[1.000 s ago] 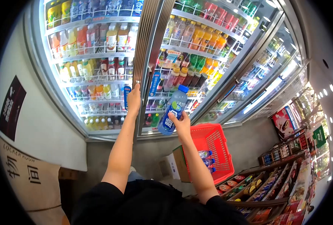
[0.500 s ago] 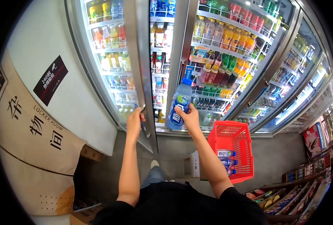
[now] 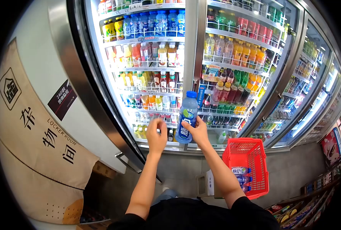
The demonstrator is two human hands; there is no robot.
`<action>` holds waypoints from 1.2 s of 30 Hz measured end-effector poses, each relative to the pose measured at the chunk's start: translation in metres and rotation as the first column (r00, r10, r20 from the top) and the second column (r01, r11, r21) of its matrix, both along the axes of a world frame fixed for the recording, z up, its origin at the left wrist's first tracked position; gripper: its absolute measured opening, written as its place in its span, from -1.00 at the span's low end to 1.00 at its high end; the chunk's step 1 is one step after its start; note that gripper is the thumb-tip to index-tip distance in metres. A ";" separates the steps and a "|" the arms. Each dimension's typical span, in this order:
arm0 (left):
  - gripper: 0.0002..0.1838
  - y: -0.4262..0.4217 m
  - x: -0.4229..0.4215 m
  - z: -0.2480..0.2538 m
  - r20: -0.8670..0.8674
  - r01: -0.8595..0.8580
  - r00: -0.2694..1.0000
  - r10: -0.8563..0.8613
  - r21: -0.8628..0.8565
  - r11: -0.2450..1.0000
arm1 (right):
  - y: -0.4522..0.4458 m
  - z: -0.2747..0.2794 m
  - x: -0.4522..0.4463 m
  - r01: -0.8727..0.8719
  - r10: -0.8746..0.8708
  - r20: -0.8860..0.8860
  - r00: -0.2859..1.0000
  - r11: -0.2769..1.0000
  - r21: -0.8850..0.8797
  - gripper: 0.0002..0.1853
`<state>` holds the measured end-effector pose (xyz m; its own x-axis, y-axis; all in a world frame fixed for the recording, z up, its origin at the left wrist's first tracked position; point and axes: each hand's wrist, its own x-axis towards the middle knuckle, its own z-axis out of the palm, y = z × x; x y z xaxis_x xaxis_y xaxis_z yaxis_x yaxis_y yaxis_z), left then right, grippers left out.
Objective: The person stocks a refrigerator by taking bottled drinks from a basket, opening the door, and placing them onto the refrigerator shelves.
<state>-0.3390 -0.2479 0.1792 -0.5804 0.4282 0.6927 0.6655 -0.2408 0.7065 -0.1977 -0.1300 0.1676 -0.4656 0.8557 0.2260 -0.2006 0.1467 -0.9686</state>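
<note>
My right hand (image 3: 198, 132) grips a large blue drink bottle (image 3: 185, 119) with a blue cap and blue label, upright in front of the fridge. My left hand (image 3: 157, 135) is close to the bottle's left side, apart from it. Its fingers are loosely bent with a small gap between them, and nothing shows in its grasp. The glass fridge door (image 3: 101, 88) stands swung wide to the left, its handle (image 3: 127, 163) low on it and away from my left hand. Behind my hands, the lit shelves (image 3: 145, 69) hold rows of bottles.
A red basket (image 3: 264, 168) with several bottles lying in it is at my right. A white carton (image 3: 210, 183) stands on the floor beside it. More glass-door fridges (image 3: 301, 73) run off to the right. At the left hangs a beige curtain (image 3: 43, 168).
My left hand has let go of the door handle and moved right, towards the bottle. The fridge door has swung farther left. The bottle, still in my right hand, is slightly lower in view.
</note>
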 end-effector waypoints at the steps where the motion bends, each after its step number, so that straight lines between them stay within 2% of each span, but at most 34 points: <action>1: -0.83 0.021 -0.013 -0.004 0.146 0.128 0.982 -0.121 -0.042 0.991 | 0.003 0.003 -0.001 0.001 -0.001 0.000 1.000 1.000 0.000 -0.41; 2: -0.77 0.037 -0.023 -0.003 0.295 0.259 0.928 -0.228 -0.067 0.964 | 0.004 0.006 -0.001 0.015 -0.015 0.022 1.000 1.000 0.004 -0.41; 3: -0.77 0.047 -0.031 0.003 0.294 0.259 0.928 -0.229 -0.069 0.963 | 0.006 0.010 -0.002 0.028 -0.029 0.042 0.999 1.000 0.011 -0.41; 5: -0.65 0.071 -0.046 0.018 0.314 0.478 0.867 -0.386 -0.308 0.823 | 0.018 0.008 -0.008 0.050 -0.053 0.060 0.997 0.997 0.051 -0.40; 7: -0.57 0.090 -0.060 0.029 0.456 0.733 0.656 -0.601 -0.198 0.650 | 0.026 0.014 -0.016 0.048 -0.052 0.049 0.997 0.996 0.081 -0.40; 8: -0.49 0.097 -0.066 0.030 0.558 0.801 0.552 -0.619 -0.149 0.580 | 0.029 0.018 -0.020 0.046 -0.050 0.050 0.997 0.995 0.085 -0.40; 11: -0.47 0.105 -0.076 0.045 0.549 0.792 0.585 -0.597 -0.229 0.566 | 0.040 0.035 -0.032 0.039 -0.056 0.112 0.992 0.989 0.146 -0.44; 12: -0.45 0.106 -0.083 0.047 0.543 0.830 0.531 -0.650 -0.181 0.527 | 0.043 0.039 -0.036 0.052 -0.065 0.084 0.994 0.989 0.140 -0.43; 15: -0.43 0.106 -0.110 0.052 0.538 0.831 0.531 -0.654 -0.182 0.526 | 0.051 0.049 -0.053 0.075 -0.087 0.072 0.994 0.984 0.160 -0.42; 16: -0.40 0.108 -0.112 0.052 0.471 0.797 0.587 -0.659 -0.192 0.573 | 0.049 0.055 -0.058 0.053 -0.064 0.071 0.995 0.987 0.149 -0.43; 19: -0.38 0.101 -0.116 0.051 0.512 0.796 0.581 -0.633 -0.197 0.572 | 0.050 0.058 -0.078 -0.035 0.033 0.010 0.999 0.988 0.153 -0.41; 21: -0.36 0.102 -0.127 0.037 0.526 0.760 0.611 -0.592 -0.180 0.624 | 0.050 0.056 -0.092 -0.031 0.029 0.014 0.999 0.987 0.155 -0.40; 23: -0.37 0.093 -0.141 0.028 0.512 0.749 0.625 -0.589 -0.180 0.638 | 0.058 0.041 -0.108 -0.043 0.030 0.080 0.996 0.984 0.171 -0.35; 24: -0.38 0.084 -0.146 0.033 0.532 0.767 0.599 -0.598 -0.167 0.620 | 0.054 0.039 -0.112 -0.092 0.069 0.136 0.988 0.980 0.176 -0.36; 25: -0.38 0.075 -0.151 0.031 0.534 0.744 0.626 -0.568 -0.191 0.641 | 0.053 0.042 -0.119 -0.149 0.113 0.187 0.976 0.971 0.190 -0.36; 27: -0.36 0.059 -0.165 0.025 0.531 0.701 0.666 -0.523 -0.208 0.682 | 0.047 0.035 -0.134 -0.208 0.173 0.190 0.966 0.961 0.181 -0.33; 28: -0.34 0.050 -0.171 0.026 0.583 0.719 0.628 -0.516 -0.180 0.671 | 0.038 0.044 -0.140 -0.256 0.220 0.207 0.953 0.952 0.168 -0.32; 29: -0.27 0.039 -0.177 0.026 0.537 0.679 0.682 -0.496 -0.213 0.703 | 0.027 0.052 -0.145 -0.298 0.262 0.224 0.939 0.943 0.146 -0.31; 31: -0.28 0.021 -0.192 0.029 0.556 0.664 0.692 -0.460 -0.242 0.707 | 0.020 0.050 -0.160 -0.329 0.249 0.315 0.916 0.915 0.233 -0.25; 32: -0.29 0.014 -0.201 0.028 0.528 0.621 0.740 -0.417 -0.299 0.724 | 0.021 0.039 -0.172 -0.372 0.302 0.290 0.908 0.901 0.226 -0.24; 34: -0.29 -0.002 -0.217 0.029 0.519 0.602 0.758 -0.395 -0.324 0.729 | 0.014 0.041 -0.188 -0.415 0.358 0.258 0.897 0.883 0.219 -0.23; 36: -0.31 -0.018 -0.221 0.042 0.505 0.567 0.784 -0.360 -0.347 0.747 | 0.007 0.047 -0.198 -0.468 0.353 0.384 0.853 0.843 0.264 -0.20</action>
<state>-0.5595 -0.2660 0.2209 -0.3871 0.9160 0.1050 0.2069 -0.0247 0.9781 -0.3953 -0.1227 0.2150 -0.8499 0.4654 0.2472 -0.0164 0.4456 -0.8951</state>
